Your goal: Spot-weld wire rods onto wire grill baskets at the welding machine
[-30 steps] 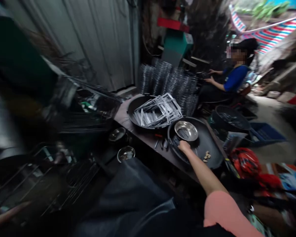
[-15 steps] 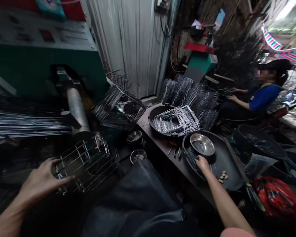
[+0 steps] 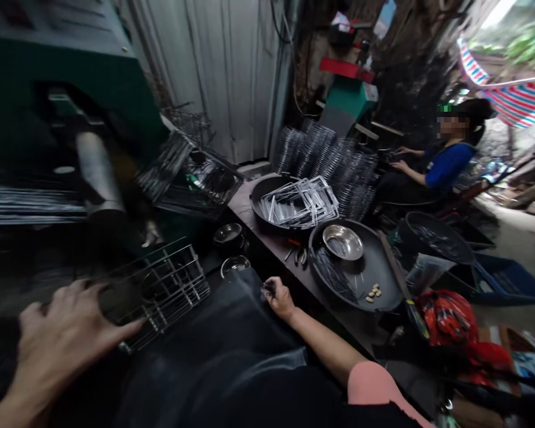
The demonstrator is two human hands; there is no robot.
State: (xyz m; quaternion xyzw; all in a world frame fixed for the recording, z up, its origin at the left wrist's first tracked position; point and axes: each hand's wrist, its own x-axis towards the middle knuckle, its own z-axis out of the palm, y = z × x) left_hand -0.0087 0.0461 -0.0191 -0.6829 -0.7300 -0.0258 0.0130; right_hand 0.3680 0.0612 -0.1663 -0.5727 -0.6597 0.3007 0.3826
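Note:
My left hand (image 3: 69, 327) is wrapped around the near left end of a wire basket (image 3: 172, 291), thumb along its lower edge and fingers over the top. The basket is welded from thin metal rods and sits tilted, below the machine's thick metal arm (image 3: 98, 169). My right hand (image 3: 280, 299) is closed in a pinch over my dark apron (image 3: 232, 315); what is between its fingers is too small and dark to make out. To its right, a black pan (image 3: 386, 279) bears loose thin rods (image 3: 334, 276), a steel bowl (image 3: 343, 242) and several small tan pieces (image 3: 373, 293).
Another black pan (image 3: 255, 199) carries rectangular wire frames (image 3: 303, 202). Stacked wire rings (image 3: 325, 154) stand behind it. Pliers (image 3: 301, 257) lie on the bench. Two small bowls (image 3: 235, 266) are by my knees. Wire frames (image 3: 191, 172) lean near the machine. A co-worker (image 3: 448, 160) sits at right.
My right hand has left the black pan and come left over my apron, fingers closed. My left hand and the basket have moved slightly away from the machine's arm. The view has turned right.

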